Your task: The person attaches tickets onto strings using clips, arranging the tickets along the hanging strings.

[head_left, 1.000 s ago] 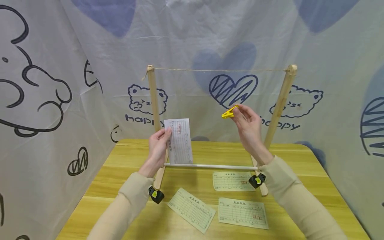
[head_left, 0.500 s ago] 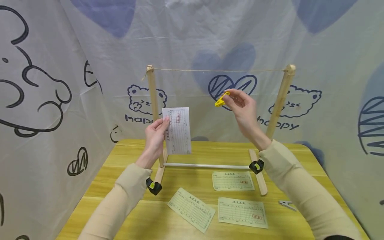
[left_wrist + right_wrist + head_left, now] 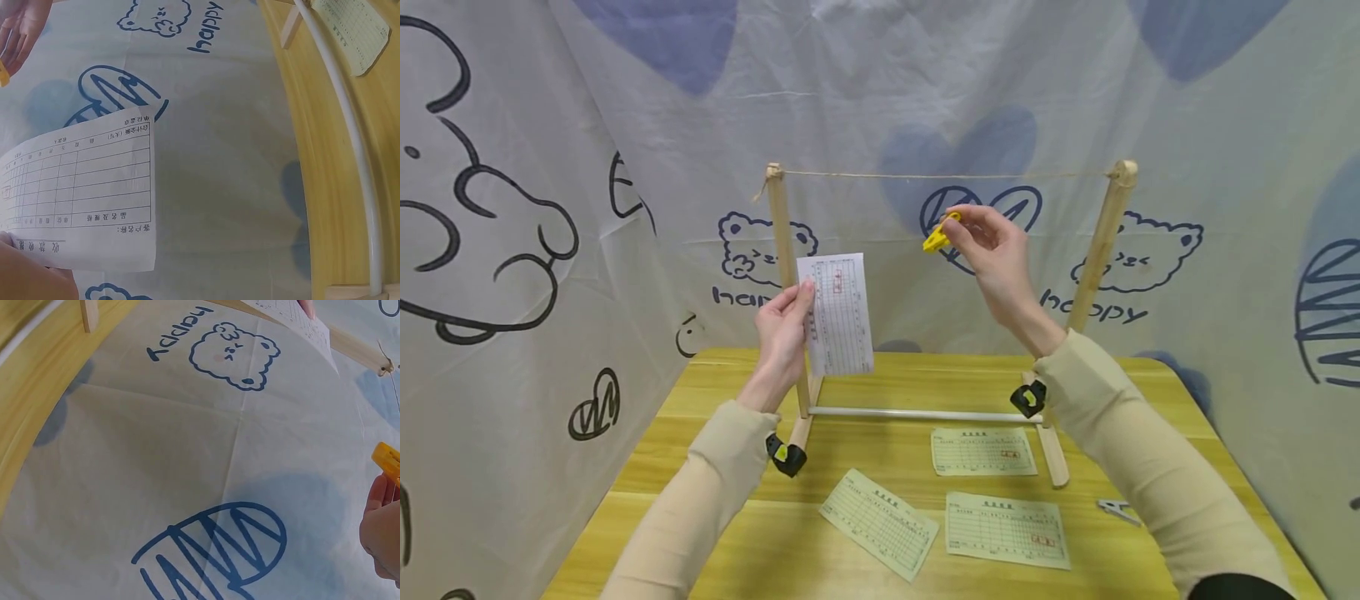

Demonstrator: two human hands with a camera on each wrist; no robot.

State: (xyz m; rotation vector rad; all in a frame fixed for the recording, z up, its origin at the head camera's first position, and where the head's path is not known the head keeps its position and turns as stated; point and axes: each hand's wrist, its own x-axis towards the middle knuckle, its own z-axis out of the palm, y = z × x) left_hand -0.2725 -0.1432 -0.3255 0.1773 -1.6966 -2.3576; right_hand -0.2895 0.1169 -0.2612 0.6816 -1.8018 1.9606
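Your left hand [image 3: 781, 329] is pinching the white slip [image 3: 840, 325] by its left edge, thumb lying on the printed side. Slip is hanging in the air, long way up, print and a red stamp facing you; in the head view it's overlapping the left post [image 3: 781, 218] and sitting below the string [image 3: 940, 176].

Your right hand [image 3: 1000, 262] is pinching the yellow clip [image 3: 942, 233] between thumb and fingers. Clip is tilting down and left, under the string, well apart from the slip; can't tell whether its mouth is spread. In the right wrist view, the clip is running off the edge.

String is stretching from the left post to the right post [image 3: 1097, 250], touching neither slip nor clip. White rod [image 3: 925, 414] is joining the posts low down.

On the table [image 3: 647, 492], three pale green slips are lying: far slip [image 3: 973, 457] just beside the right foot [image 3: 1052, 457], near slip [image 3: 992, 542] in front of it, angled slip [image 3: 880, 521] to the left. Grey clip [image 3: 1117, 510] is lying near your right sleeve [image 3: 1150, 467].
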